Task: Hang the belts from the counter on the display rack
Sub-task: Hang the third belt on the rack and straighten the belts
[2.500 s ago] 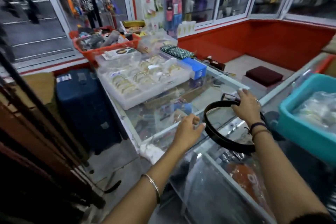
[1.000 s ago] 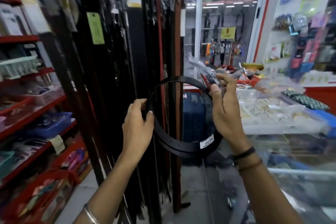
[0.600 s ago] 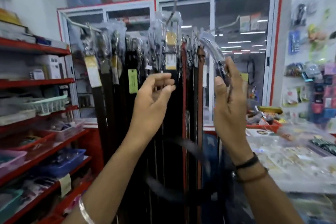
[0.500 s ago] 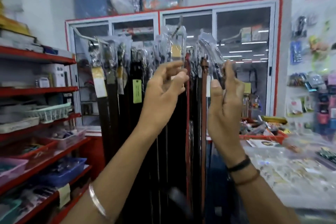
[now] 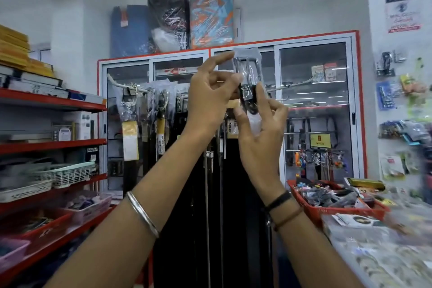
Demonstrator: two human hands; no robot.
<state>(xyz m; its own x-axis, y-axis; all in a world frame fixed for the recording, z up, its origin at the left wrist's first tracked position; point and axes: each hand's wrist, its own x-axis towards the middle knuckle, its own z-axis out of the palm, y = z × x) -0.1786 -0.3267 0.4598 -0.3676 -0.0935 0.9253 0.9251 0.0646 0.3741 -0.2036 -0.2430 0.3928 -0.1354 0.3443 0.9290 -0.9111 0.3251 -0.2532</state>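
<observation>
A black belt with its buckle end wrapped in clear plastic (image 5: 248, 72) is held up at head height. My left hand (image 5: 210, 98) pinches it from the left and my right hand (image 5: 259, 128) grips it from the right, just below the buckle. The strap hangs down behind my arms and is hard to tell from the other belts. The display rack (image 5: 121, 85) is a metal arm right behind my hands, with many dark belts (image 5: 163, 124) hanging from it by their wrapped buckles and price tags.
Red shelves (image 5: 51, 145) with baskets and boxes line the left side. A glass cabinet (image 5: 313, 110) stands behind the rack. At right, the glass counter (image 5: 374, 252) carries a red basket (image 5: 327, 208) of small goods and several trays.
I carried the belt from the counter to the rack. It uncoiled from a loop. Both hands rose, and my left hand now closes on the buckle end.
</observation>
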